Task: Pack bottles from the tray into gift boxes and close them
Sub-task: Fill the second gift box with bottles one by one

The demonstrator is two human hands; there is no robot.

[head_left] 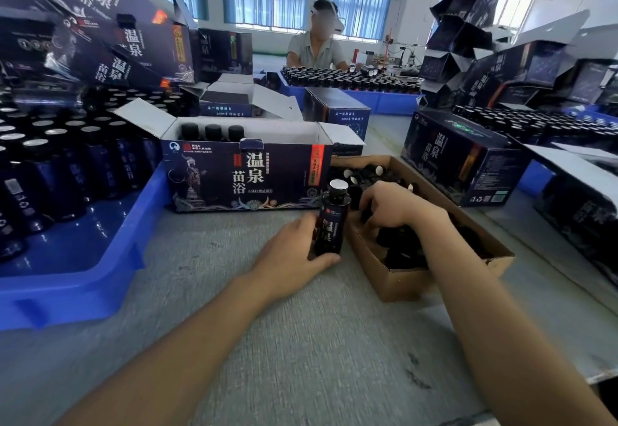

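On my left the blue tray [100,258] holds many dark bottles [67,171] with bare silver tops, and just beside it the open gift box [247,178] stands with three capped bottles [214,132] at its left end. In front of this box my left hand [291,251] grips one bottle [331,225] around its lower body and keeps it upright on the grey table [301,342], touching the cardboard box [418,278]. My right hand [398,204] is down among the black caps [401,251] in that box with curled fingers; I cannot tell if it has a cap already. I think the step is to cap this bottle before packing. To do it well, I should hold the bottle straight and firm, take only one cap, place it flat on the top and turn until tight. Then the bottle goes next to the three.
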